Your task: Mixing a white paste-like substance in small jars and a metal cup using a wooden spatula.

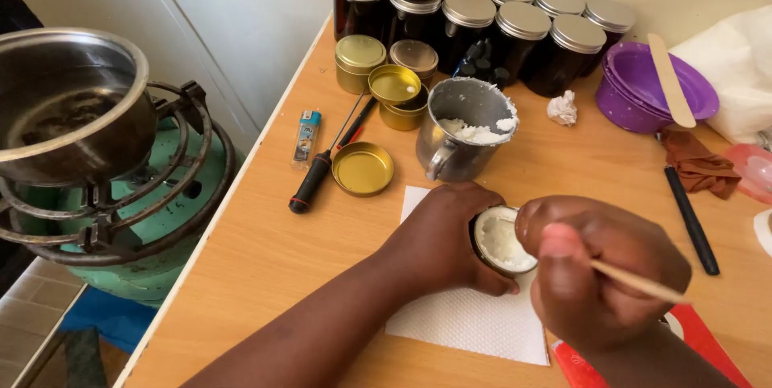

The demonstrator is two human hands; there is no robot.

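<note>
My left hand (pixel 441 237) grips a small round tin (pixel 500 240) filled with white wax or cream, resting on a white paper towel (pixel 470 320). My right hand (pixel 599 271) hovers just right of the tin, pinching a thin wooden stick (pixel 639 282) whose tip is hidden behind the fingers near the tin's surface. Behind the tin stands a metal mug (pixel 462 131) holding more white substance.
Several dark glass jars with silver lids (pixel 515 30) line the back. Gold tins and lids (pixel 378 90), a screwdriver (pixel 315 175), a lighter (pixel 306 135), purple bowls with a wooden spatula (pixel 643 86), a black pen (pixel 690 219). Left of the table: a gas burner (pixel 121 211) with a pot (pixel 68 98).
</note>
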